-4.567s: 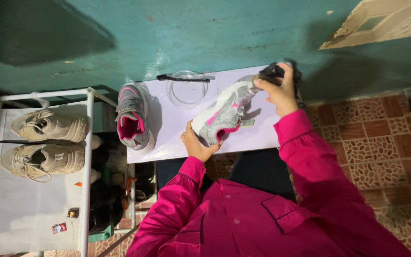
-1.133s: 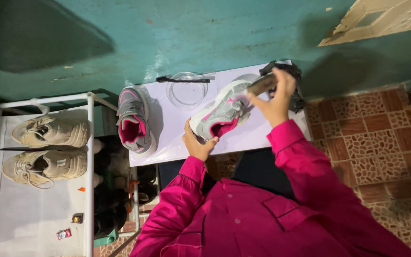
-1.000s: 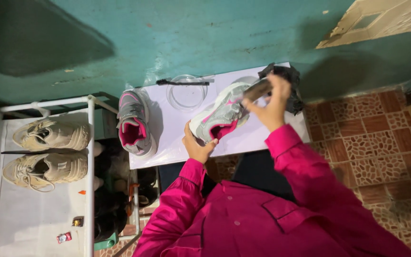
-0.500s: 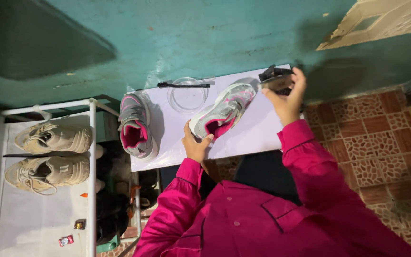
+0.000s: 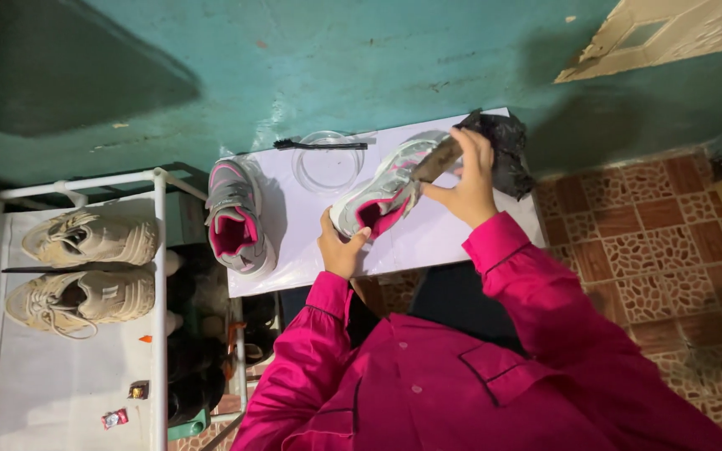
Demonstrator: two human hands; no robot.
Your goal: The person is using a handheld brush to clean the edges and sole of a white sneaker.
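My left hand (image 5: 340, 248) grips the heel of a grey and pink sneaker (image 5: 384, 190), held tilted above a white table (image 5: 428, 242). My right hand (image 5: 465, 175) holds a brown brush (image 5: 438, 159) against the sneaker's upper near the toe. The matching grey and pink sneaker (image 5: 237, 219) lies on the table's left end. Both arms wear bright pink sleeves.
A clear round bowl (image 5: 327, 160) and a thin black comb-like tool (image 5: 321, 145) lie at the table's far edge. A crumpled black bag (image 5: 505, 146) sits at the right end. A white rack (image 5: 68, 334) at left carries two beige sneakers (image 5: 85, 267). Teal wall behind, patterned tile floor at right.
My right hand came back from the black bag to the sneaker's toe with the brush. The left hand keeps its hold on the heel.
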